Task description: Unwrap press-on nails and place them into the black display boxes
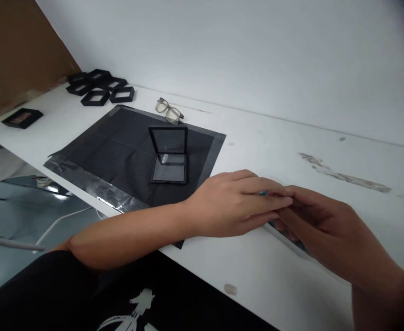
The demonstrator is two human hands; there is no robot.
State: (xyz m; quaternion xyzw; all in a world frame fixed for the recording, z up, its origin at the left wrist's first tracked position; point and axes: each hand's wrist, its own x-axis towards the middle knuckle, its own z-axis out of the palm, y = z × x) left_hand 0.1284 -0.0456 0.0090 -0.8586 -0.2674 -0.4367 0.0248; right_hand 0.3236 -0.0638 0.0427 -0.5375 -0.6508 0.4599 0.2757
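White table: left hand meets right hand, fingers touching, any hold unclear!
Open compact looks light, stiff, fragile; its base rims suit gripping.

White table, black mat (plastic, seemingly).

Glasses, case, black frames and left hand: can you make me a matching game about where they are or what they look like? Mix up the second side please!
Things:
1. Glasses
2. Case
3. Black frames
4. Left hand

Places and states:
A. In a cluster, far left of the case
B. Touches the right hand
C. With clear lenses, by the mat's far edge
D. Open, on the mat

Right pairs: 1-C, 2-D, 3-A, 4-B
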